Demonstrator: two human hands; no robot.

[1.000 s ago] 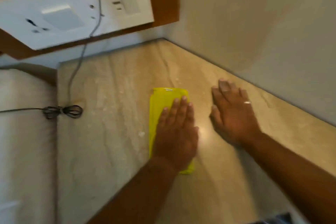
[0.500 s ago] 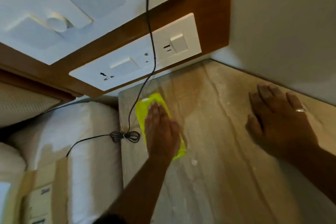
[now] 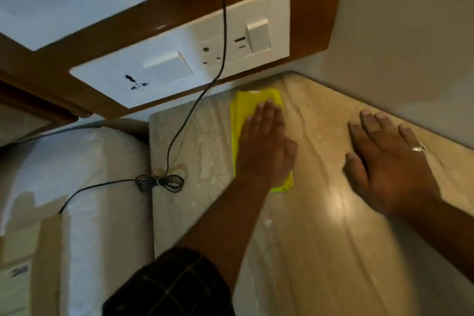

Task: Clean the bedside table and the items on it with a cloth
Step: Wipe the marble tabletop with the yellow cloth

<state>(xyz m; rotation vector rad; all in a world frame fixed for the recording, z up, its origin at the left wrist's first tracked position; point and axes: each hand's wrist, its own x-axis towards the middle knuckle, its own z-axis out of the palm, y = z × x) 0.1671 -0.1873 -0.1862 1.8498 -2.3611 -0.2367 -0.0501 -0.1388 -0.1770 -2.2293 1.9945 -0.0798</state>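
Cloth (image 3: 242, 113), yellow, lies near the back edge of the bedside table (image 3: 320, 251), flattened under the left hand (image 3: 264, 149), fingers straight. Right hand (image 3: 387, 159) rests flat, fingers spread, near the wall (image 3: 410, 33). A black cable (image 3: 164, 182) lies coiled at the table's left edge.

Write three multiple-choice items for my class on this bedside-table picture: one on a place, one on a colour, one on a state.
1. Where does the bundled black cable lie?
A. under the right hand
B. at the table's edge beside the bed
C. on top of the cloth

2. What colour is the cloth?
A. yellow
B. blue
C. white

3. How does the left hand meet the cloth?
A. it crumples it in a fist
B. it hovers clear of it
C. it presses flat on it, fingers straight

Answers:
1 B: the coil sits at the marble table edge next to the white bedding.
2 A: the fabric is bright yellow.
3 C: the palm covers the cloth, fingers extended; the right hand lies flat on bare marble.
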